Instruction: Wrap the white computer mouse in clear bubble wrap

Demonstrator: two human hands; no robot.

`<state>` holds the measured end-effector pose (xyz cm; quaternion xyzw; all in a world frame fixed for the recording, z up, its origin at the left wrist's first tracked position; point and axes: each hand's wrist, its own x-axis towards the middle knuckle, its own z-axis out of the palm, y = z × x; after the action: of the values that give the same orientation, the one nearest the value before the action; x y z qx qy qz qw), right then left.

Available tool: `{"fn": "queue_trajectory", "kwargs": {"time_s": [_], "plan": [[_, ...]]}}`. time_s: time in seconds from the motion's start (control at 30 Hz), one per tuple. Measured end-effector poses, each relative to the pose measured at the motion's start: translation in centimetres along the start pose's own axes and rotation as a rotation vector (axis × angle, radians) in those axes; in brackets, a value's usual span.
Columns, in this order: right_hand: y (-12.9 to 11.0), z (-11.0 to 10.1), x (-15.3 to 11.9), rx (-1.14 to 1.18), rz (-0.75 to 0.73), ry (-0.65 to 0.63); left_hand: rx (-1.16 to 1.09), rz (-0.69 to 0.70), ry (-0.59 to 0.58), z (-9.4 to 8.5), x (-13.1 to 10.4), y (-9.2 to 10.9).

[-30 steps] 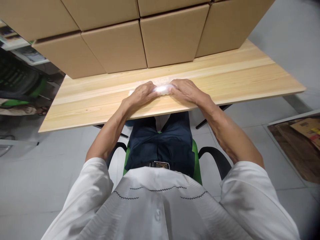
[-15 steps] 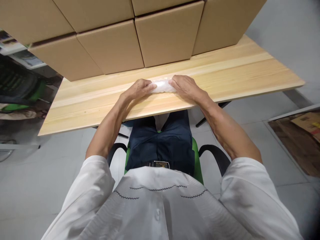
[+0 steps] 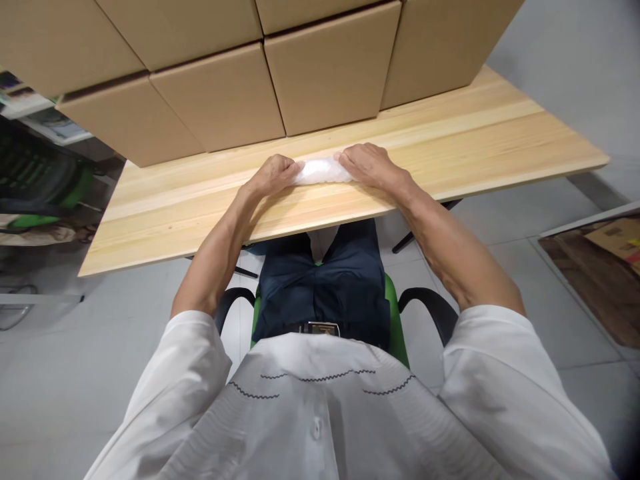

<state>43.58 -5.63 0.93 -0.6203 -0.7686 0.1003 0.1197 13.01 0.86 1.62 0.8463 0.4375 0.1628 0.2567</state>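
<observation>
A white, translucent bundle, rolled up and crinkled (image 3: 321, 171), lies across the light wooden table (image 3: 450, 147) in front of me. My left hand (image 3: 276, 175) is wrapped round its left end, thumb on top. Its right end is gripped by my right hand (image 3: 367, 164), with the fingers curled over it. Only the middle of the bundle shows between the hands; what is inside cannot be made out.
Stacked cardboard boxes (image 3: 330, 73) stand along the table's far side. The table's near edge is just in front of my lap. A dark chair (image 3: 35, 160) and a white shelf are at the left; a flat carton (image 3: 617, 239) lies low at the right.
Both hands have moved slightly apart and curled more tightly at the bundle's ends. The right hand sits a little higher in view, and more of the bundle shows.
</observation>
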Motion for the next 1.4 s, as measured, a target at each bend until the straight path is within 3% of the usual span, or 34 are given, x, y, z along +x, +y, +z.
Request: {"fn": "queue_trajectory", "kwargs": {"time_s": [0.3, 0.6, 0.83, 1.0, 1.2, 1.4], "plan": [[1.6, 1.7, 1.8, 0.079, -0.018, 0.095, 0.235, -0.021, 0.079, 0.4, 1.1, -2.3], [-1.1, 0.5, 0.7, -0.046, 0.093, 0.024, 0.527, -0.084, 0.105, 1.0, 0.9, -2.8], [0.4, 1.2, 0.3, -0.044, -0.106, 0.094, 0.545, -0.112, 0.168, 0.2, -0.2, -3.1], [0.7, 1.6, 0.4, -0.030, -0.082, 0.108, 0.552, -0.146, 0.156, -0.5, -0.9, -3.2], [0.2, 1.6, 0.8, -0.051, -0.028, 0.086, 0.486, -0.087, 0.228, -1.4, -2.1, -0.6], [0.1, 1.9, 1.1, -0.044, 0.041, 0.088, 0.407, 0.272, 0.056, 1.8, -0.1, 3.3]]}}
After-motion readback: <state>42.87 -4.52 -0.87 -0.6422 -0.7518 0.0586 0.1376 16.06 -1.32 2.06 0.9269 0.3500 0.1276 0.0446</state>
